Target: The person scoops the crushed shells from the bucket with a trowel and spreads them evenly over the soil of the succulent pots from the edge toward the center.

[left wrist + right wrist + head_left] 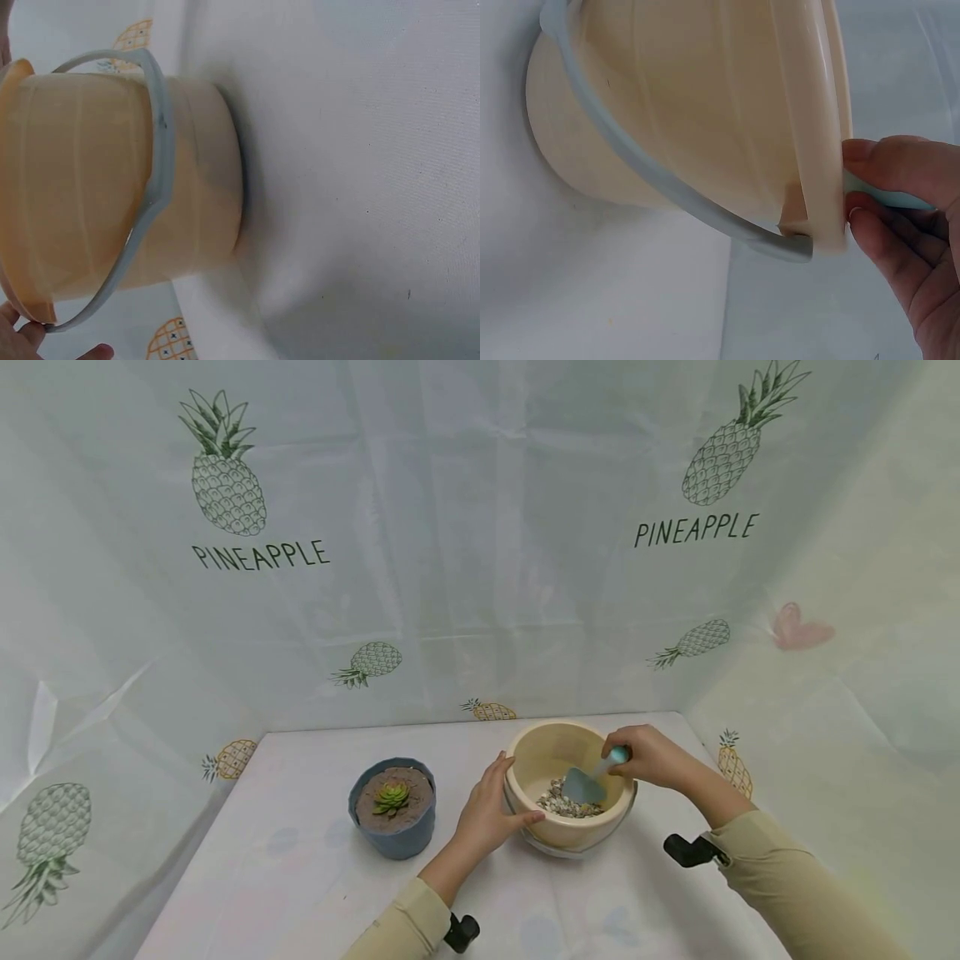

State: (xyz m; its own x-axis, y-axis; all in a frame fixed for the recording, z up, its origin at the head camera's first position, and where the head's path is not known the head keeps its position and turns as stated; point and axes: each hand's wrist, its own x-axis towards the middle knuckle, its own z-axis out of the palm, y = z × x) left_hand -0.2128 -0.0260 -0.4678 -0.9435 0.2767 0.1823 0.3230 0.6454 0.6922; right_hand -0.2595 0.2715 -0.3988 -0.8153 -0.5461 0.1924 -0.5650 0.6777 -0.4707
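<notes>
In the head view my left hand (483, 814) rests against the near left side of a cream bucket (573, 831), thumb spread from the fingers. Its fingertips (30, 335) touch the rim by the grey handle's joint in the left wrist view. My right hand (651, 758) pinches the turquoise grip of a small toy shovel (583, 787) at the bucket's right rim. The shovel's blue-grey blade points down into small mixed stones (558, 802) inside. Thumb and fingers of the right hand (907, 210) close on the grip in the right wrist view; there the bucket wall hides the blade.
Left of the bucket stands a blue pot (401, 843) of brown soil with a green succulent (392, 797). A white cloth covers the table (300, 893). Pineapple-printed curtains (480, 527) hang behind and at both sides. The bucket's grey handle (161, 150) hangs down its outside.
</notes>
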